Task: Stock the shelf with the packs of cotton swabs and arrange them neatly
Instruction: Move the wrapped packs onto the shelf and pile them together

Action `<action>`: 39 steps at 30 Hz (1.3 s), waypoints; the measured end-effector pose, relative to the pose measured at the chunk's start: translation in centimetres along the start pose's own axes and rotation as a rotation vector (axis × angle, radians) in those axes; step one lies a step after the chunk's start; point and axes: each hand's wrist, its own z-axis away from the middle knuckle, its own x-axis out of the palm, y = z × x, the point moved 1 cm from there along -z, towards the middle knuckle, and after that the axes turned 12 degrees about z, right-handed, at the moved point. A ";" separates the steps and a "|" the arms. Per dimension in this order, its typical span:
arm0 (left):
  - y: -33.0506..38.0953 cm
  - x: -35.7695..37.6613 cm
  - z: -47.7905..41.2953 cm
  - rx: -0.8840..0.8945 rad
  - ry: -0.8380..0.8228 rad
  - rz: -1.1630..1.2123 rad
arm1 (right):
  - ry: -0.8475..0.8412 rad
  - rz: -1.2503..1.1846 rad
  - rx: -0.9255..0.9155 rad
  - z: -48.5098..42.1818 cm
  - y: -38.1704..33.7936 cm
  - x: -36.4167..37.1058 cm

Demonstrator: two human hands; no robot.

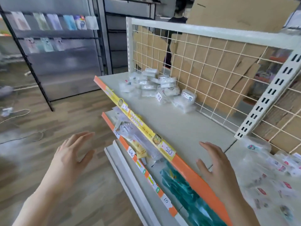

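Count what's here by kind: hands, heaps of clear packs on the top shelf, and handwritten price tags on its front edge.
Hands: 2, left hand and right hand, both empty
Heaps of clear packs: 2, far heap and near heap
Handwritten price tags: 2, and
Total: 6

Behind the wire grid [203,62] you see flattened cardboard [216,66] — to your left, a dark rack [48,38] hung with blurred packets. Below, teal packets [184,190] fill a lower tier, and cables [19,115] trail across the wood floor [65,111].
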 end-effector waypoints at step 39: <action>-7.1 23.3 -35.4 0.339 -0.471 0.201 | 0.128 0.255 0.198 -28.8 3.1 15.0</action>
